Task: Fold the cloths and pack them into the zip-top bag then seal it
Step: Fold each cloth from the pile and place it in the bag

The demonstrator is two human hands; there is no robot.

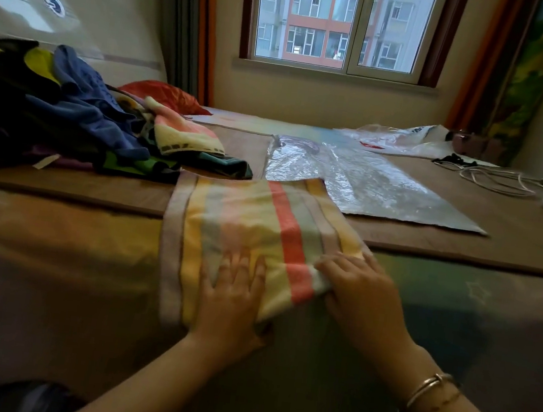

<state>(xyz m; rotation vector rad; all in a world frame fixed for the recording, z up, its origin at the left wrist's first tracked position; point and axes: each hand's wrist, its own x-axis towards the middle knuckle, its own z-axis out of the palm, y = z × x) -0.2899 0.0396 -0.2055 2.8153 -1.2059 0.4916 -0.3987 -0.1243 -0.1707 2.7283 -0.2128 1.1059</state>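
Observation:
A striped pastel towel point(247, 223) lies flat on the bed in front of me. My left hand point(233, 299) presses flat on its near part with straight fingers. My right hand point(360, 295) grips the towel's near right edge, fingers curled round the bunched cloth. A clear zip-top bag point(369, 184) lies flat just behind the towel, to the right. A heap of unfolded cloths point(67, 116), blue, dark, green and striped, sits at the left.
A crumpled white plastic bag point(406, 139) lies at the back right of the bed. A white cable with charger point(521, 187) lies at the right. A red pillow point(164, 93) sits behind the heap. The window wall stands behind the bed.

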